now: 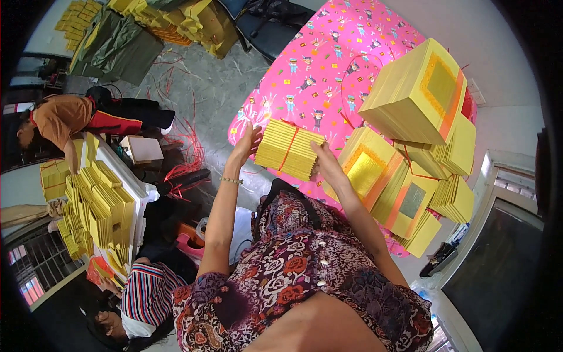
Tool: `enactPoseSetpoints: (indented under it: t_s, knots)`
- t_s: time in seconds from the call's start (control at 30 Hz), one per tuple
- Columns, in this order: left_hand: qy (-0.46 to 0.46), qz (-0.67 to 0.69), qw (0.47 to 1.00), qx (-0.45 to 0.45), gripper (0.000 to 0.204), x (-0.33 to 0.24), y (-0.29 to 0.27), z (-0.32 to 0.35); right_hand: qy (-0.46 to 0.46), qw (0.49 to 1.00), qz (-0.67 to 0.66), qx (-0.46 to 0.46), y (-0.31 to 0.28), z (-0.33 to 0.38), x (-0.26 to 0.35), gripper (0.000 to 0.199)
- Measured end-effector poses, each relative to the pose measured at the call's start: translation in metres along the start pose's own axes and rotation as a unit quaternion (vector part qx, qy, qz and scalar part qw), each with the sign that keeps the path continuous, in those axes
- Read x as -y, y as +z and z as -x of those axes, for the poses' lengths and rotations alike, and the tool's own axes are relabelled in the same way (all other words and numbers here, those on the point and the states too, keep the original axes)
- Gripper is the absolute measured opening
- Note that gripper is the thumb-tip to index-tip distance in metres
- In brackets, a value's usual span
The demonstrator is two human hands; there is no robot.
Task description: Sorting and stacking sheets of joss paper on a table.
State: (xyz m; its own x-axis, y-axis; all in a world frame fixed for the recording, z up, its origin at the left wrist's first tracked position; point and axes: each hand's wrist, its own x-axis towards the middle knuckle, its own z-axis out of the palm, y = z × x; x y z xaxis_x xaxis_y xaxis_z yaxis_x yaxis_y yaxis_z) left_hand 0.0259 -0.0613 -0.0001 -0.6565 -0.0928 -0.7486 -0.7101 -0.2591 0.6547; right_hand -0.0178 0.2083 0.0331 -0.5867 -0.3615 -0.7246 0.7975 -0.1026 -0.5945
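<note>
Both hands hold a bundle of yellow paper sheets (288, 149), tied across its middle with a red string (289, 149), over the near edge of a table covered with a bright pink patterned cloth (328, 58). The left hand (247, 142) presses flat against the bundle's left end, fingers stretched upward and close together, with a thin bracelet (232, 180) on the wrist below. The right hand (326, 163) grips the bundle's right end, its fingers closed against the sheets. Just to the right of the bundle, stacks of the same yellow paper (404, 193) lie piled on the cloth, some showing gold or silver squares with orange borders on top. A larger block of yellow paper (416, 94) sits above them, tilted, its gold square facing right. The person wears a dark flowered dress (293, 270) that fills the lower middle of the view. To the left, a white table (130, 176) holds many more yellow bundles (97, 208) set in rows. A person in an orange shirt (61, 117) leans at its far side, and a person in a striped top (146, 293) sits at its near end. Loose red strings (185, 146) lie scattered on the grey floor (217, 88), and more yellow stacks (187, 23) rest beside green bags (117, 47) at the top of the view.
</note>
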Motion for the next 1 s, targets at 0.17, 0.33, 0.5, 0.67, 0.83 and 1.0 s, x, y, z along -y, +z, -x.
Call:
enactPoseSetpoints:
  t_s: [0.17,0.33,0.5,0.67,0.83,1.0]
  knots:
    - [0.034,-0.061,0.996,0.048,0.086,-0.005,0.027,0.01,0.07,0.991,-0.106,0.049,-0.014,-0.035,0.004,0.05]
    - [0.077,-0.037,0.991,0.099,0.085,-0.022,0.03,0.023,0.006,0.993,-0.112,0.047,-0.018,-0.046,-0.012,0.046]
    - [0.118,0.0,0.987,0.106,0.092,-0.031,0.034,0.03,-0.142,0.986,-0.04,-0.084,0.006,-0.012,0.009,0.059]
    - [0.136,0.045,0.982,0.124,0.096,-0.026,0.035,0.021,-0.233,0.966,0.084,-0.075,0.01,0.0,0.013,0.063]
    - [0.184,-0.065,0.98,0.036,0.089,-0.025,0.051,0.021,-0.239,0.962,0.077,-0.108,0.002,-0.014,0.015,0.061]
    - [0.222,-0.129,0.965,-0.058,0.085,-0.027,0.069,0.031,-0.244,0.943,0.199,-0.107,-0.005,-0.012,0.019,0.055]
